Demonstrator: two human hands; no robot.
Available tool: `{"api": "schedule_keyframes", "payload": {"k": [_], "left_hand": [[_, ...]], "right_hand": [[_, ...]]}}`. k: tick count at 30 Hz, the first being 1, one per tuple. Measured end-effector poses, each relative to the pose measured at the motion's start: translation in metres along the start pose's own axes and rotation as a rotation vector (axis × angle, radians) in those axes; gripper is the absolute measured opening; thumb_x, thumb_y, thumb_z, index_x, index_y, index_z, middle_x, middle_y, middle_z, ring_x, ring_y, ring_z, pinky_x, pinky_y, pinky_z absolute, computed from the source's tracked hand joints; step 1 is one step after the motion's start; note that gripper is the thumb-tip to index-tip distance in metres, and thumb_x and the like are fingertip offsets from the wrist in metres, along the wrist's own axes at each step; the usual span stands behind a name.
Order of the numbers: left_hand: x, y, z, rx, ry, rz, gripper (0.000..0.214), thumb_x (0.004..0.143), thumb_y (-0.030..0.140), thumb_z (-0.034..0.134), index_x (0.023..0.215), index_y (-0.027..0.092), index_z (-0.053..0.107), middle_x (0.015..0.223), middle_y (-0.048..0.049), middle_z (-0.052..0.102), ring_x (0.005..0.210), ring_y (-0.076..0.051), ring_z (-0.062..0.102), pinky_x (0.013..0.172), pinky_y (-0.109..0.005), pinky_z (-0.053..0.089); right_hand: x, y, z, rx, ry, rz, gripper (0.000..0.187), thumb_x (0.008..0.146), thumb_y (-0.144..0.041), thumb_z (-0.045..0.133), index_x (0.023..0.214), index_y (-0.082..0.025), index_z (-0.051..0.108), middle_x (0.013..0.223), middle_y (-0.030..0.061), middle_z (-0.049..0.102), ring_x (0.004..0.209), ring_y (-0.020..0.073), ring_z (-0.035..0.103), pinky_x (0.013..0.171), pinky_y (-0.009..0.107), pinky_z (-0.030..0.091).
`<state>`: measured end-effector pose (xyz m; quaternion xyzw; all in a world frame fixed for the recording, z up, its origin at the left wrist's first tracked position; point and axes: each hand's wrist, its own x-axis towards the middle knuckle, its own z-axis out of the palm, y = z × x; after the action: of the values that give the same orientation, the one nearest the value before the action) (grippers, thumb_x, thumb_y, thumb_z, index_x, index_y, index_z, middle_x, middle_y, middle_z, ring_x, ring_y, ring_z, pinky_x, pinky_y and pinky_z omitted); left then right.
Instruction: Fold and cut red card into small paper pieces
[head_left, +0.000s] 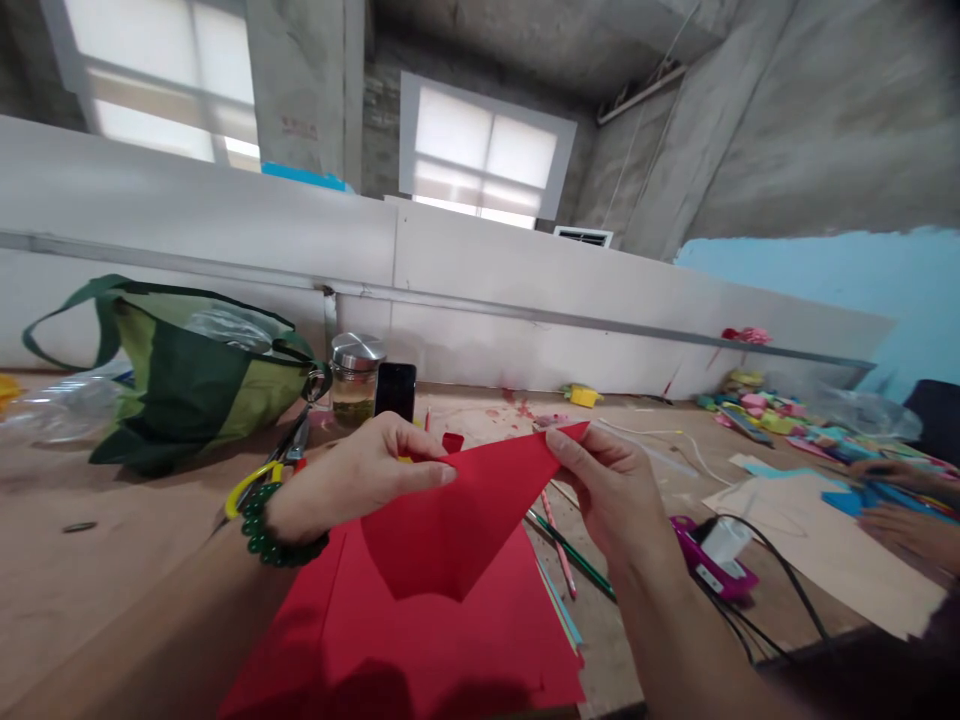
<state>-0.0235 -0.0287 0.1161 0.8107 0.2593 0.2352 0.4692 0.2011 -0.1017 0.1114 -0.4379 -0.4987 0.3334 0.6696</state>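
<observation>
A folded piece of red paper (469, 520) is held up between my two hands, its upper edge slanting toward a point on the right. My left hand (375, 465), with a green bead bracelet (262, 535) at the wrist, pinches the paper's upper left edge between thumb and fingers. Close to the pointed right corner, the thumb and fingers of my right hand (607, 490) grip the same paper. Below it lie red sheets (435, 660) on the table, with several coloured sheets (561, 605) showing at their right side.
Yellow-handled scissors (255, 485), a green bag (195, 385), a glass jar (354, 380) and a phone (395, 390) stand or lie at left. Pencils (559, 550) and a magenta power strip (716, 570) are at right. Farther right, another person's hands (904, 510) hold blue paper.
</observation>
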Motion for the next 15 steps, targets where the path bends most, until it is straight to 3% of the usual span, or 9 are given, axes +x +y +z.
{"api": "schedule_keyframes", "payload": {"k": [7,15], "left_hand": [[0.002,-0.003,0.001,0.009,-0.007,-0.011,0.034,0.081,0.043,0.059,0.077,0.011,0.071,0.057,0.0009,0.048,0.054,-0.009,0.037,0.045,-0.02,0.027],[0.001,-0.004,0.0,0.019,0.002,-0.001,0.033,0.082,0.041,0.058,0.076,0.012,0.07,0.056,0.0025,0.043,0.054,-0.008,0.032,0.046,-0.02,0.025]], "right_hand": [[0.0,0.001,-0.008,-0.076,0.078,-0.065,0.014,0.066,-0.035,0.078,0.069,-0.022,0.074,0.067,0.0008,0.069,0.062,0.0137,0.059,0.059,0.025,0.049],[-0.001,0.01,-0.015,-0.084,0.116,-0.127,0.014,0.069,-0.037,0.077,0.076,-0.024,0.076,0.069,0.0007,0.07,0.063,0.0142,0.059,0.058,0.026,0.048]]}}
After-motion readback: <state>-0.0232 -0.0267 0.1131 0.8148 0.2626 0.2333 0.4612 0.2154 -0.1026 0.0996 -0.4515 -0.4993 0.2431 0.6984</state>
